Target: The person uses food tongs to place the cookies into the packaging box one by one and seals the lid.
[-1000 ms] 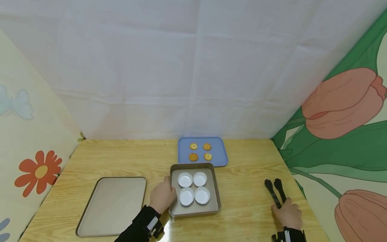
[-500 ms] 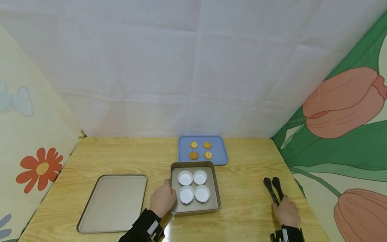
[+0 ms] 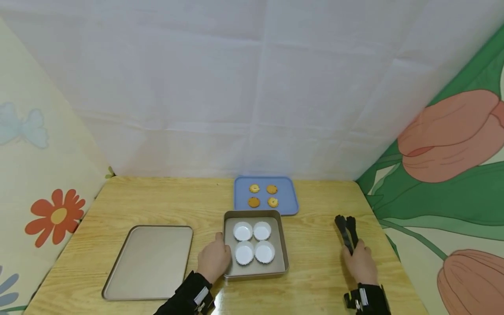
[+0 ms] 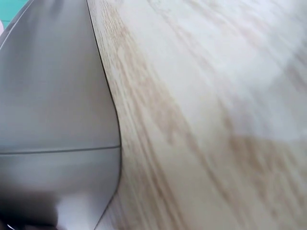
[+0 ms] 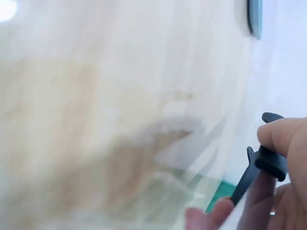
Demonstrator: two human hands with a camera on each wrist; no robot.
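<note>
My left hand [image 3: 214,260] holds the left wall of a square metal baking pan [image 3: 284,258]. Inside the pan stand several white fluted paper cups [image 3: 243,252] in two rows. In the left wrist view the pan's outer side [image 4: 62,105] fills the left, and the hand itself is barely visible. Over at the right, my right hand [image 3: 360,264] grips black tongs [image 3: 346,229], their two arms slightly apart and pointing away from me. The right wrist view shows thumb and fingers around the tongs [image 5: 271,163], with nothing between the tips.
A blue tray [image 3: 292,201] with several small round cookies [image 3: 253,202] lies just behind the pan. To the left is a flat metal baking sheet [image 3: 147,262]. A white cloth [image 3: 177,87] hangs at the wooden table's [image 3: 315,253] back edge, with painted panels at both sides.
My right hand has moved left and away from me with the tongs, and their arms have drawn closer together. The left hand stays on the pan; the head view has shifted slightly.
</note>
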